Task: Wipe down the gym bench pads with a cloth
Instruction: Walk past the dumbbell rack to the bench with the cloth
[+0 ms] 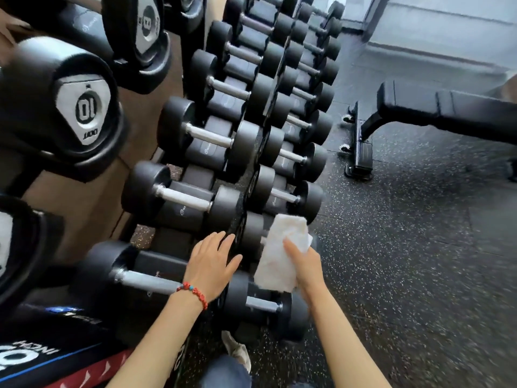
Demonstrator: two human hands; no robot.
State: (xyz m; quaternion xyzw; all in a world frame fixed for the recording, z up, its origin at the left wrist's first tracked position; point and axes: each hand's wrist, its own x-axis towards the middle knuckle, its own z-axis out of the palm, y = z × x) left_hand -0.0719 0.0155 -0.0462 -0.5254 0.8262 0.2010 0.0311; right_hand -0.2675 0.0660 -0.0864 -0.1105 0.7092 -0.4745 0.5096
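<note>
A white cloth (282, 253) hangs folded in my right hand (303, 264), which grips it low in the middle of the view, over the near end of a dumbbell rack. My left hand (212, 260), with a red bead bracelet on the wrist, lies flat with straight fingers on the black head of a dumbbell beside the cloth. The black padded gym bench (447, 107) stands at the right rear, well away from both hands, its pad running off the right edge.
Two rows of black dumbbells (195, 141) fill the rack from near to far. Large weight plates (75, 107) stand on the left. The bench's wheeled foot (359, 161) rests on speckled black rubber floor (419, 261) to the right.
</note>
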